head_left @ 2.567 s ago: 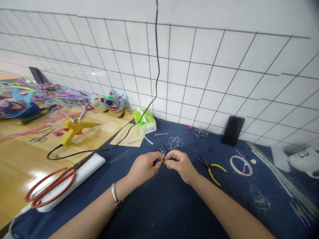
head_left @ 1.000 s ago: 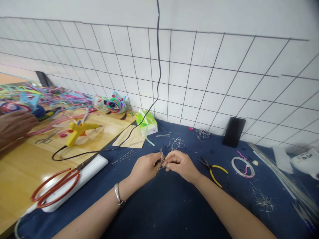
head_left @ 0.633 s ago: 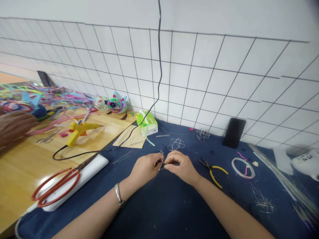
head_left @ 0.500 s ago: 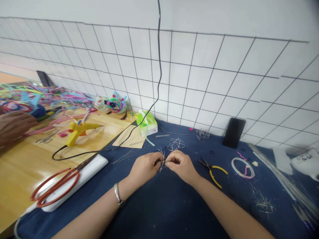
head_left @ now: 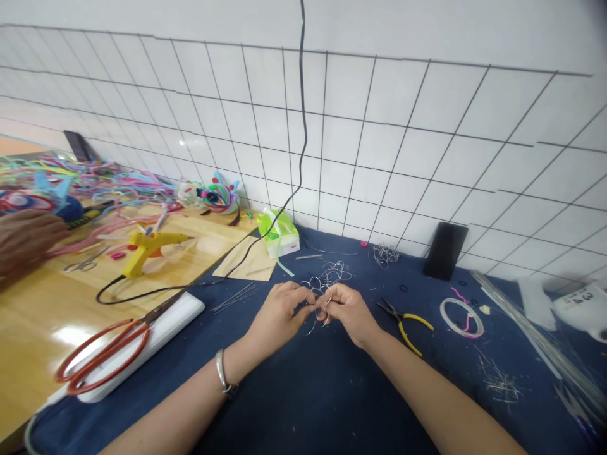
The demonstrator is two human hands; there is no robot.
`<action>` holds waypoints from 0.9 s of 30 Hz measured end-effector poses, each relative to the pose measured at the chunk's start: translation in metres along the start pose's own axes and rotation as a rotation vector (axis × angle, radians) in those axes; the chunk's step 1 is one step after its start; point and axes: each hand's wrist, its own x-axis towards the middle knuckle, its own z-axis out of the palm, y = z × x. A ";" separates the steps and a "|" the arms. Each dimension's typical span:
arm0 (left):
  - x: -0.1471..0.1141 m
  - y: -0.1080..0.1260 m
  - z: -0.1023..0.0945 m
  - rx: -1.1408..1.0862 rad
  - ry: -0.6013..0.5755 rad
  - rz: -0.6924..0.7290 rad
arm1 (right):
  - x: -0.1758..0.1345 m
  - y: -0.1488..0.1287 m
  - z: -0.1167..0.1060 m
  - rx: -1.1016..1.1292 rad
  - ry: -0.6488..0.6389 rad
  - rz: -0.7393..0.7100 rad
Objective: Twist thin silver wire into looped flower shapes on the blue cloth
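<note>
1. Plenty of cloth [head_left: 303, 398] on the near side, table [head_left: 28, 335] edge well off left.
2. Pliers [head_left: 399, 315] sit near the right hand [head_left: 349, 316], so that side's kinda tighter.
3. Wire [head_left: 318, 285] is between it and the left hand [head_left: 279, 313], both pinching, loops poking out around.

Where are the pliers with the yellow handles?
In the head view, the pliers lie on the dark blue cloth, between the person's right hand and the white ring farther right.
</note>
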 end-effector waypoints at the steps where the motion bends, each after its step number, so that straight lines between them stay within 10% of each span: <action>1: 0.000 0.000 0.000 -0.014 -0.017 -0.009 | 0.000 0.000 -0.001 -0.003 -0.011 0.012; 27: -0.004 -0.001 0.002 0.145 -0.075 -0.066 | -0.004 0.002 0.007 -0.210 -0.002 0.074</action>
